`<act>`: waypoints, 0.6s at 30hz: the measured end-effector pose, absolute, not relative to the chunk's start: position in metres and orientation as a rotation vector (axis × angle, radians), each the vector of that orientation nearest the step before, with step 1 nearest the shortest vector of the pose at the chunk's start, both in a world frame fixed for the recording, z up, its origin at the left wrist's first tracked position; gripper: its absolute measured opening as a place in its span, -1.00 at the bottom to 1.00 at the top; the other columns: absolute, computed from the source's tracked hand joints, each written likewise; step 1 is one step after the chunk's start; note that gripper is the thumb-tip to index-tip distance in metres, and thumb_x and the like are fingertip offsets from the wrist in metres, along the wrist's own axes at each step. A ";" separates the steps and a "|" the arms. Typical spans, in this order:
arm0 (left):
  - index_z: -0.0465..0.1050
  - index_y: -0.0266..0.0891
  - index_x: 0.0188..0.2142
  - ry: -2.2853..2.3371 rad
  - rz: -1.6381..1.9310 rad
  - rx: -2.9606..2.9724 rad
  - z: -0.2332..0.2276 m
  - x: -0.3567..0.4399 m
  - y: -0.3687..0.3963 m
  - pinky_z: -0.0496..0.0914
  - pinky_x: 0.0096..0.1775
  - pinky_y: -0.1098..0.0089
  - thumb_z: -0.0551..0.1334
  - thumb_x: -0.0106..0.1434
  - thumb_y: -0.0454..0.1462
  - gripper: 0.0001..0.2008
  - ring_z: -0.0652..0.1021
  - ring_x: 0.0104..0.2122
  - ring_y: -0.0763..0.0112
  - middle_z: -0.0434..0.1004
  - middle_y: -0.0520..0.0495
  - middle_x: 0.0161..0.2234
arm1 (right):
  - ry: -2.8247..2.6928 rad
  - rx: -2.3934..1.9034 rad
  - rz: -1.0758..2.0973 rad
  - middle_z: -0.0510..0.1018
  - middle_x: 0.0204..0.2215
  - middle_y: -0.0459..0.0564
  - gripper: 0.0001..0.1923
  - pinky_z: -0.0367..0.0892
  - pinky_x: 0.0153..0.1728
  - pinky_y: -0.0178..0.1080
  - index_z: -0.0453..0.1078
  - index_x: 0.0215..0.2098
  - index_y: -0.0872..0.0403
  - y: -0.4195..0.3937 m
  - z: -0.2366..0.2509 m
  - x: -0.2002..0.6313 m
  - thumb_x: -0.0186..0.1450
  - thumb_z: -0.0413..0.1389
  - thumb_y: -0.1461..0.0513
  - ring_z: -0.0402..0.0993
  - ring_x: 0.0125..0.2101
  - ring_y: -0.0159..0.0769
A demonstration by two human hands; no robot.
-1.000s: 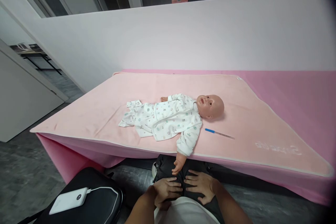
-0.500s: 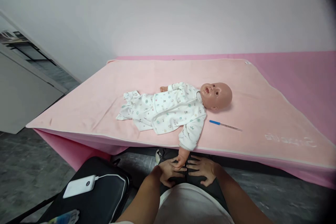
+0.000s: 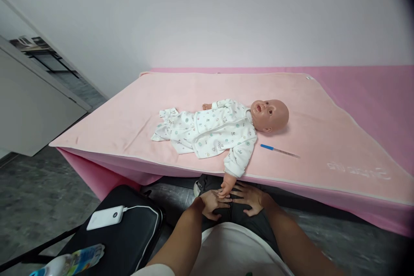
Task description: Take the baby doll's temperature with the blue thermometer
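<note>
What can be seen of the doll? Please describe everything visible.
The doll lies on its back on the pale pink blanket, its head toward the picture's right. The bald head looks like smooth plastic. It wears a white top and trousers with printed figures; no feet show. The nearer arm reaches past the blanket's edge, its bare end overlapping the left hand in this view; whether they touch, I cannot tell.
</note>
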State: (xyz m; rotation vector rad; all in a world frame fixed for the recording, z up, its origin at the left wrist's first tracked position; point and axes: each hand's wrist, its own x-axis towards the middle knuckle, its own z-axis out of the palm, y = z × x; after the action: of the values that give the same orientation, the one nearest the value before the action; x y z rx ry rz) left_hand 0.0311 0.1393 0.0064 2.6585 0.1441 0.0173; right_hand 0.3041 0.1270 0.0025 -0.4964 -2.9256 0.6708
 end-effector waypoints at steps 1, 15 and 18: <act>0.33 -0.41 0.05 0.160 0.008 2.664 0.005 0.032 0.140 0.02 0.16 0.04 0.09 0.11 -0.10 -0.42 0.26 0.14 0.05 0.28 -0.24 0.13 | -2.924 -0.512 0.655 0.17 0.20 0.09 -0.26 -0.16 0.17 0.19 0.17 0.19 0.00 0.127 0.001 0.304 0.01 0.11 0.15 -0.11 0.24 0.05; 0.45 -0.31 -0.08 0.287 0.055 2.671 0.029 0.050 0.138 0.00 0.23 0.20 0.13 0.06 -0.25 -0.58 0.36 0.09 0.19 0.45 -0.19 -0.01 | -2.793 -0.881 0.605 0.41 0.02 0.15 -0.53 0.27 0.04 -0.10 0.30 0.10 0.07 0.141 0.004 0.317 0.23 -0.05 0.22 0.33 0.04 -0.10; 0.45 -0.29 -0.08 0.314 0.109 2.682 0.024 0.047 0.141 -0.04 0.23 0.20 0.14 0.05 -0.23 -0.58 0.31 0.13 0.18 0.42 -0.18 0.02 | -2.618 -0.853 0.627 0.48 -0.07 0.17 -0.61 0.32 -0.04 -0.18 0.43 -0.03 0.10 0.137 0.004 0.312 0.23 -0.06 0.24 0.40 -0.02 -0.13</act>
State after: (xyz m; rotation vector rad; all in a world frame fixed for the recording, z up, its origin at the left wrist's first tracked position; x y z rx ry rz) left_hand 0.0471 0.1412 0.0239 2.6818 0.3145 0.1094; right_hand 0.3121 0.1367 0.0044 -0.8529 -2.6176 0.6268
